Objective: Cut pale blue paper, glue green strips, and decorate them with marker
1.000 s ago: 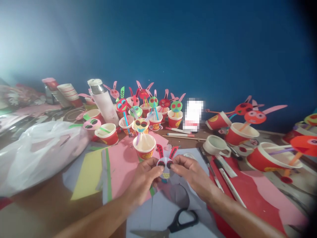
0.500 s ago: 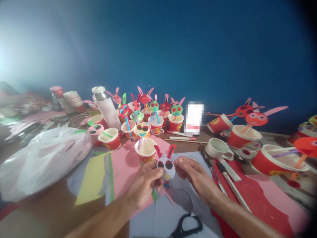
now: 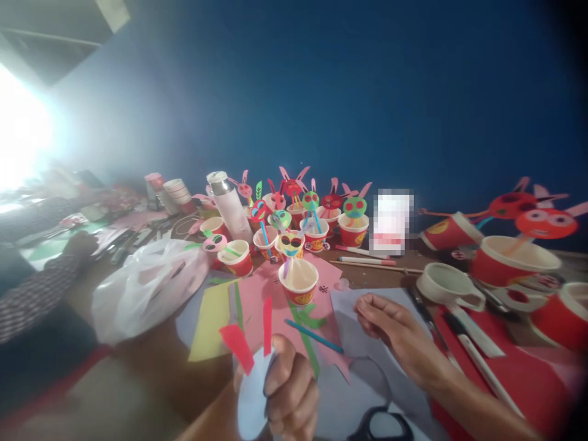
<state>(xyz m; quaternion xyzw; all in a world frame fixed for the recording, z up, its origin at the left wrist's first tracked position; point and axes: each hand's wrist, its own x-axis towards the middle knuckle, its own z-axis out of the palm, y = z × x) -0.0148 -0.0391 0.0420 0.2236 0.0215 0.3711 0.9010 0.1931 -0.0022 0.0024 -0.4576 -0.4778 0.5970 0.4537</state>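
At the bottom centre of the frame, the left hand [image 3: 294, 392] is clamped on a pale paper disc [image 3: 252, 401], its fingers curled round the right edge; the disc shows a plain side. Two red strips [image 3: 237, 348] stick up from its top, one leaning left, the other nearly upright. Just to the right, the black handle of the scissors [image 3: 382, 411] is cut off by the bottom edge.

Right of centre, the right hand [image 3: 392, 324] hovers near a pale sheet [image 3: 404, 299], fingertips bunched; whether they pinch anything I cannot tell. Between the hands a blue strip [image 3: 313, 335] lies slanted on pink paper [image 3: 261, 293]. At lower right, pens, among them a white marker [image 3: 489, 370], lie on red paper [image 3: 463, 392].

Farther up, a white mug [image 3: 445, 285] stands at right and a plastic bag [image 3: 133, 306] lies at left, with a checked sleeve [image 3: 39, 297] of another person at the left edge. Mid-frame, a red-and-white cup [image 3: 301, 288] stands before more cups bearing paper faces, a pale flask [image 3: 232, 211] and, behind everything, the blue wall [image 3: 321, 86].
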